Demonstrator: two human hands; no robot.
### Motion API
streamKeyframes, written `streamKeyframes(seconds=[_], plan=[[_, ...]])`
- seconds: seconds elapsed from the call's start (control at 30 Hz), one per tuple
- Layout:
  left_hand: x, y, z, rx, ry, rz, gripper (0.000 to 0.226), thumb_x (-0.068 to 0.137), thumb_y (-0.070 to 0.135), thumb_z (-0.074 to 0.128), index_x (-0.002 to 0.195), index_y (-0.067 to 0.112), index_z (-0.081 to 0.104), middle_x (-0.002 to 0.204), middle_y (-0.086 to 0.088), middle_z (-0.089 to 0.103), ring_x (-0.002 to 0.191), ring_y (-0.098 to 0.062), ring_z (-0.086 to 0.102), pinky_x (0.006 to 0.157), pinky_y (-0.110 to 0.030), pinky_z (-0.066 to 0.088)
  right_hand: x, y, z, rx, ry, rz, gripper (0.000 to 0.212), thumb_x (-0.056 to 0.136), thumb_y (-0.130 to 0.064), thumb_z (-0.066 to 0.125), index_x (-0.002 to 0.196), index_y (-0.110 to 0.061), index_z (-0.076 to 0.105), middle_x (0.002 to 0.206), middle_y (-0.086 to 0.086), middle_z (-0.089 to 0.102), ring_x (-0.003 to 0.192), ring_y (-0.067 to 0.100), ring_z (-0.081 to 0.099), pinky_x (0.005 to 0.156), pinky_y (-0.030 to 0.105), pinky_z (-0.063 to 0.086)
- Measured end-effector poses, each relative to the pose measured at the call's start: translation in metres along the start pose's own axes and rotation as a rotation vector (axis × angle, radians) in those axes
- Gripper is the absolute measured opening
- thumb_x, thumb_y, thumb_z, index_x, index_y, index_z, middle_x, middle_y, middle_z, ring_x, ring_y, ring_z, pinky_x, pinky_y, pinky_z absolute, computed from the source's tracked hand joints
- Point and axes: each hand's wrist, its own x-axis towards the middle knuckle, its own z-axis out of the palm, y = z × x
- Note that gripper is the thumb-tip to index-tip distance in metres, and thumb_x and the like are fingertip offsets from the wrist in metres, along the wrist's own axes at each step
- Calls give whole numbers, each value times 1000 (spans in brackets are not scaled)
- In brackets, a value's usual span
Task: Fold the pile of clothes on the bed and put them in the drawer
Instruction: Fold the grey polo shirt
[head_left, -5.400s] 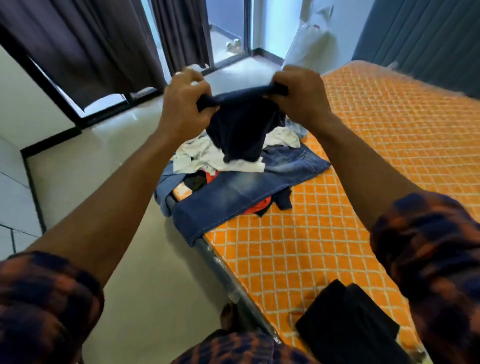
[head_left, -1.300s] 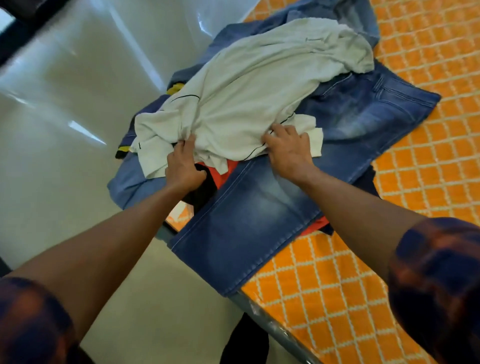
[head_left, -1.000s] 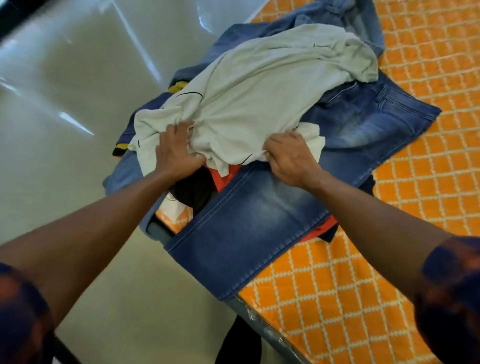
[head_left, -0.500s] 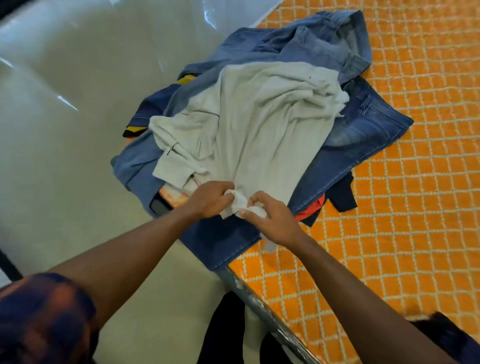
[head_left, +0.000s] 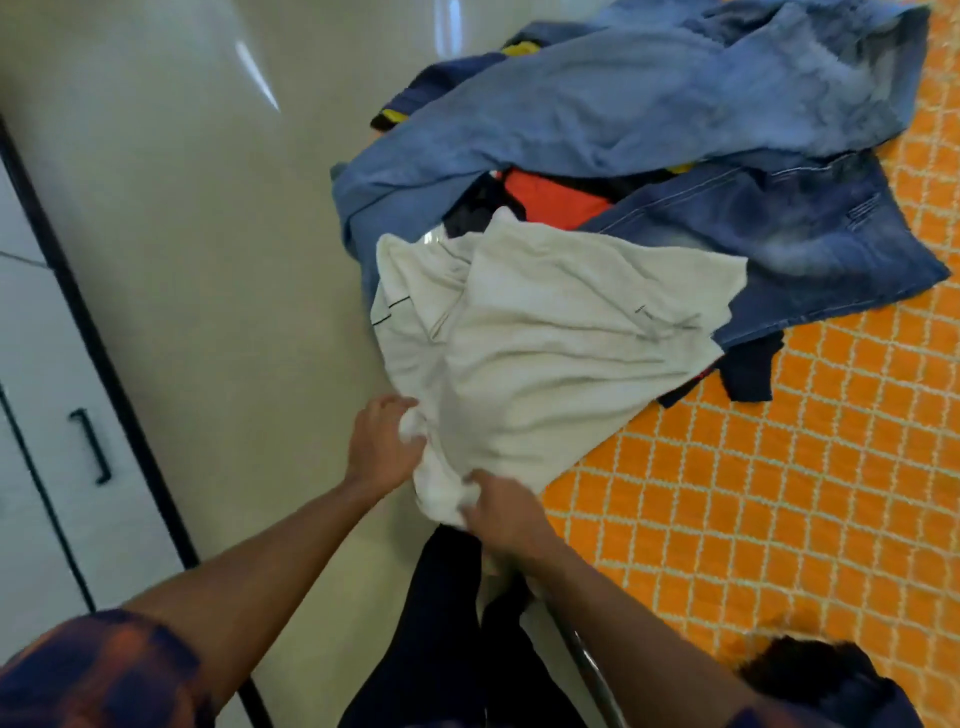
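A white shirt (head_left: 550, 332) lies half pulled off the clothes pile, stretched toward me over the bed's left edge. My left hand (head_left: 382, 441) grips its bunched near end. My right hand (head_left: 501, 512) grips the same end just to the right. Behind the shirt lie light blue jeans (head_left: 623, 98), dark blue jeans (head_left: 789, 234) and an orange garment (head_left: 550, 200) between them. The bed (head_left: 753, 493) has an orange sheet with a white lattice pattern.
A white drawer unit with a black handle (head_left: 91, 447) stands at the left across the pale floor (head_left: 197, 218). A dark folded garment (head_left: 826, 680) lies on the bed at the lower right. My dark trouser legs (head_left: 441, 634) stand by the bed's metal edge.
Both hands have pulled the white shirt off the top of the pile toward me. The orange and dark garments beneath it now show. A drawer unit has come into view at the left.
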Motion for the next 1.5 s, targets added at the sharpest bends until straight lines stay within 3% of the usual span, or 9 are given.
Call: streamKeyframes(seconds=[0.13, 0.27, 0.4, 0.53, 0.8, 1.17, 1.23, 1.37, 1.5], plan=[[4, 5, 6, -691, -99, -627, 64, 91, 20, 66, 148, 21, 38, 137, -5, 50, 108, -21, 52, 92, -36, 45, 57, -37, -74, -7, 322, -165, 35, 91, -28, 60, 125, -19, 64, 114, 7, 67, 110, 31, 62, 92, 39, 49], [31, 1, 18, -790, -131, -637, 68, 92, 16, 63, 153, 19, 32, 141, -2, 49, 119, -20, 49, 104, -38, 43, 139, -95, -154, -283, 393, -373, 54, 85, -22, 70, 137, -20, 56, 132, 8, 57, 123, 31, 51, 101, 43, 47], [79, 11, 9, -949, -76, -612, 53, 89, 3, 57, 127, 36, 43, 109, 11, 58, 93, -11, 55, 77, -29, 45, 198, -131, -191, -632, 286, -228, 83, 80, -43, 79, 149, -22, 38, 148, 8, 42, 135, 31, 40, 104, 47, 42], [124, 19, -9, -1063, -87, -570, 60, 78, 1, 58, 127, 34, 48, 106, 8, 61, 87, -13, 56, 67, -27, 44, 221, -117, -197, -770, 443, -291, 27, 94, -22, 59, 121, -18, 59, 127, 8, 55, 118, 33, 50, 92, 45, 40], [159, 7, -36, -988, -176, -476, 111, 67, -1, 81, 151, 29, 16, 136, -6, 54, 116, -23, 55, 91, -37, 46, 189, -122, -240, 602, 448, -500, 15, 85, -18, 54, 70, -19, 54, 67, -12, 48, 68, 6, 43, 66, 24, 34], [148, 40, -83, -371, -162, -44, 76, 36, 53, 74, 102, 14, 71, 113, -5, 63, 105, -27, 61, 89, -42, 52, 89, -86, -292, 1534, 34, -350, 32, 70, -11, 39, 62, -8, 70, 62, 4, 64, 62, 20, 63, 69, 27, 52], [135, 65, -101, -400, -161, -11, 57, 43, 45, 72, 95, 21, 69, 104, -2, 65, 99, -26, 63, 87, -42, 53, 73, -47, -300, 1355, 236, -215, 23, 64, -13, 44, 54, -15, 65, 58, 0, 60, 58, 17, 58, 61, 25, 48], [119, 100, -121, -376, -326, 118, 35, 62, 21, 81, 95, 22, 71, 95, -3, 69, 92, -23, 67, 72, -28, 55, 66, 36, -299, 108, 514, 188, 11, 77, -24, 65, 86, -20, 69, 101, 3, 69, 89, 23, 63, 81, 42, 54], [97, 138, -132, -349, -496, 273, 33, 63, 12, 74, 94, 3, 65, 87, -12, 63, 81, -16, 60, 71, -30, 52, 55, 0, -270, 85, 347, -303, 78, 61, -15, 72, 137, -28, 59, 139, -6, 56, 125, 9, 51, 102, 23, 43]])
